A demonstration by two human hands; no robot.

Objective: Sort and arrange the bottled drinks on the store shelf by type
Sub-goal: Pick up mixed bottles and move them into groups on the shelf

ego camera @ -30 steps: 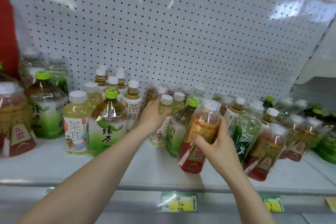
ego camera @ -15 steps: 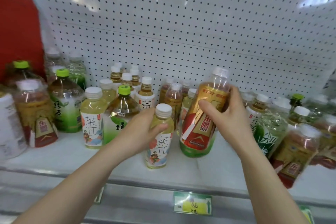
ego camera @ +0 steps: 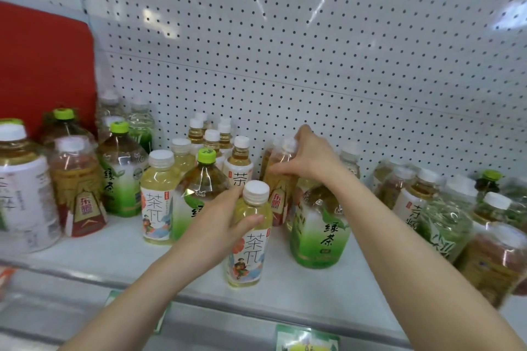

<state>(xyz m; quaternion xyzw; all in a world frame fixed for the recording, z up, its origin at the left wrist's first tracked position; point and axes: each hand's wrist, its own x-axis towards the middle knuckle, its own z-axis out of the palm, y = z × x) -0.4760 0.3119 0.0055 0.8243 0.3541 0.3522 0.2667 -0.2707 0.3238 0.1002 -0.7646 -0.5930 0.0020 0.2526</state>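
My left hand (ego camera: 221,219) grips a pale yellow tea bottle (ego camera: 251,239) with a white cap, upright near the front of the white shelf (ego camera: 119,248). Further back, my right hand (ego camera: 306,155) holds the top of an amber bottle with a red label (ego camera: 278,194), standing among other bottles by the pegboard. A green-label tea bottle (ego camera: 320,232) stands just right of the yellow one, under my right forearm. A matching yellow bottle (ego camera: 158,199) and a green-capped tea bottle (ego camera: 199,188) stand to the left.
Several white-capped small tea bottles (ego camera: 212,139) crowd the back centre. Large bottles (ego camera: 24,194) fill the left end before a red panel (ego camera: 42,65). Mixed bottles (ego camera: 445,219) lean together at the right. Price tags (ego camera: 306,340) hang on the shelf's front rail.
My right hand has carried the red-label amber bottle back toward the pegboard and lowered it among the rear bottles. My left hand keeps its hold on the yellow tea bottle. The camera shifted left.
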